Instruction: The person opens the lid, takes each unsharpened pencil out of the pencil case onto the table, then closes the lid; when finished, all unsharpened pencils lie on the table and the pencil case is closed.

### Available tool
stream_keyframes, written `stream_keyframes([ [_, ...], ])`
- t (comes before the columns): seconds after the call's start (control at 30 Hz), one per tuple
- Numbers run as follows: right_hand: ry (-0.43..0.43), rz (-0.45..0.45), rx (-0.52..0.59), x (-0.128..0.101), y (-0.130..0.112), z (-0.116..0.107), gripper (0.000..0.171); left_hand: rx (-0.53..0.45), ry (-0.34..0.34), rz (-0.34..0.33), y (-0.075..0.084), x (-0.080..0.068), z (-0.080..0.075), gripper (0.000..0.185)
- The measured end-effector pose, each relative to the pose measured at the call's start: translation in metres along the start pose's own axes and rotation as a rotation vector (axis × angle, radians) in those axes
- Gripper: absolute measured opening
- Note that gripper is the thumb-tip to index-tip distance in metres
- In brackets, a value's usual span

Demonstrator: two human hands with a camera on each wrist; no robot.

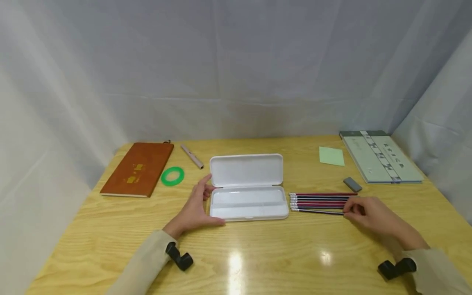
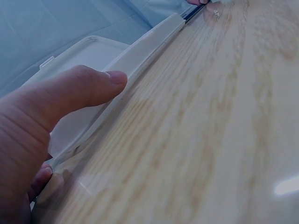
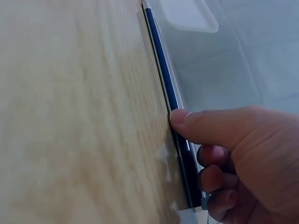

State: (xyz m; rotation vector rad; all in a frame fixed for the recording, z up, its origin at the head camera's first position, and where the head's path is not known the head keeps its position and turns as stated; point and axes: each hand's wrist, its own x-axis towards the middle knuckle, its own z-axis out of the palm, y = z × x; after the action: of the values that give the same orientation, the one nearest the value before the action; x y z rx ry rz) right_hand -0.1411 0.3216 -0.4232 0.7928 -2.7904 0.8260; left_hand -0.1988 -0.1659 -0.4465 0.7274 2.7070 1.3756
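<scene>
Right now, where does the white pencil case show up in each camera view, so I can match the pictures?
Head view: the pencil case lies open at table centre, the left hand holding its left end.
Left wrist view: it runs from lower left to top centre, under the thumb.
Right wrist view: only a white corner at the top.
Shared landmark: the pencils beside its right end.
</scene>
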Motion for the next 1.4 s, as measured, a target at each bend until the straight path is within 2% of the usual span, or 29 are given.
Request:
stream_keyframes([
  [0.13,0.0,0.043,-0.002,0.005,0.001,-0.002,0.022,-0.01,-0.004,-0.007,0.001,0.001,0.001,0.128],
  [0.27,-0.038,0.052,-0.01,0.012,-0.001,-0.005,0.021,-0.01,-0.006,-0.002,0.002,0.002,0.002,0.128],
  [0.43,-0.094,0.043,0.012,0.044,-0.021,-0.003,0.014,-0.005,0.006,0.001,0.001,0.001,0.002,0.129],
  [0.6,-0.16,-0.003,0.043,0.091,-0.054,0.023,0.004,-0.007,0.004,0.016,0.001,0.001,0.005,0.128],
  [0.83,-0.209,-0.159,-0.014,0.133,-0.095,0.065,0.02,-0.004,-0.002,0.002,0.002,0.0,0.005,0.128],
  [0.97,-0.243,-0.199,-0.066,0.142,-0.109,0.082,0.019,-0.004,0.003,0.008,0.002,0.0,0.003,0.127],
  [1.17,-0.316,-0.107,-0.066,0.148,-0.118,0.093,0.019,-0.008,0.005,0.011,0.001,0.0,0.003,0.128],
  [1.4,-0.339,-0.07,-0.047,0.154,-0.124,0.092,0.018,0.002,0.013,0.013,0.001,0.0,0.001,0.128],
])
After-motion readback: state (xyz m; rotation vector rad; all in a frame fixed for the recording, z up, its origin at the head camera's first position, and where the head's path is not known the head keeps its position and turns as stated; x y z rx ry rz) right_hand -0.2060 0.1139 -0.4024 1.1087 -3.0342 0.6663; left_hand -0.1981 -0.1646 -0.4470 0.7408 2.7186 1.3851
